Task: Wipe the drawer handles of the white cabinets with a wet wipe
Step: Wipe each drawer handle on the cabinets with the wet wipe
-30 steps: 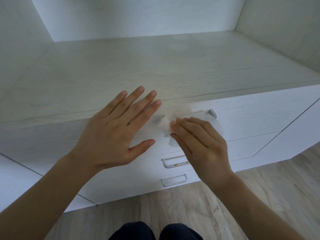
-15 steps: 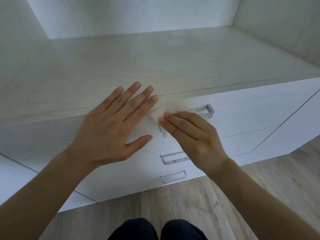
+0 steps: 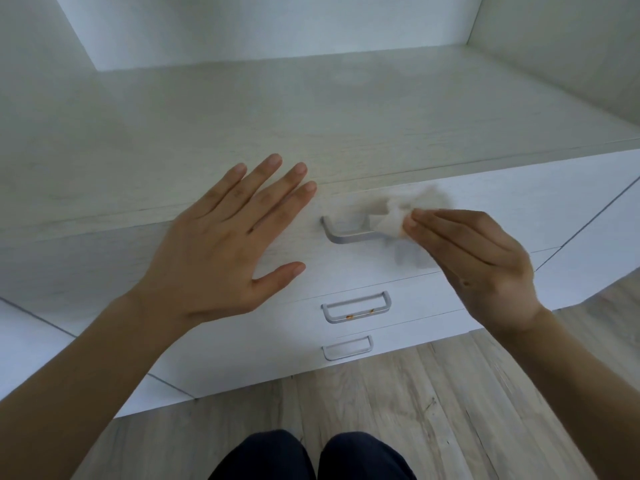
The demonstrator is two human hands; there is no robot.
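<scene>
A white cabinet (image 3: 519, 209) has three stacked drawers, each with a grey metal handle. On the top handle (image 3: 346, 235), my right hand (image 3: 474, 261) pinches a crumpled white wet wipe (image 3: 391, 221) against the handle's right part; the wipe is blurred. My left hand (image 3: 221, 247) lies flat with spread fingers on the cabinet's front edge, left of that handle. The middle handle (image 3: 356, 306) carries small orange specks. The bottom handle (image 3: 348, 348) sits below it.
The cabinet top (image 3: 311, 116) is a pale wood-grain shelf inside a recess with side walls. Light wood flooring (image 3: 415, 410) lies below, and my dark-trousered knees (image 3: 311, 455) show at the bottom edge.
My right hand slid the wipe rightward along the top handle, uncovering the handle's left end. My left hand stayed flat on the cabinet edge.
</scene>
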